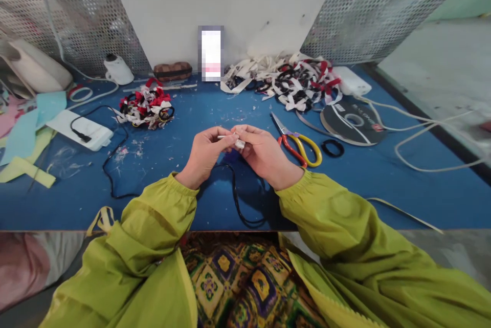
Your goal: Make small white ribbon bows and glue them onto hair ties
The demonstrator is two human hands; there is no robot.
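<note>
Near the middle of the blue table (164,164), my left hand (207,151) and my right hand (264,151) meet fingertip to fingertip. Between them they pinch a small white piece (240,144), partly hidden by the fingers. A thin white stick-like end shows at my left thumb. Just right of my right hand lie scissors (301,150) with one red and one yellow handle. Beyond them is a black hair tie (332,148). A black cord (235,195) runs on the table below my hands.
A heap of white, red and black ribbon ties (291,80) lies at the back, beside a dark spool (351,121). A smaller pile (146,105), a white power strip (82,128) and a lit phone (210,54) are farther left. White cables (414,118) loop at right.
</note>
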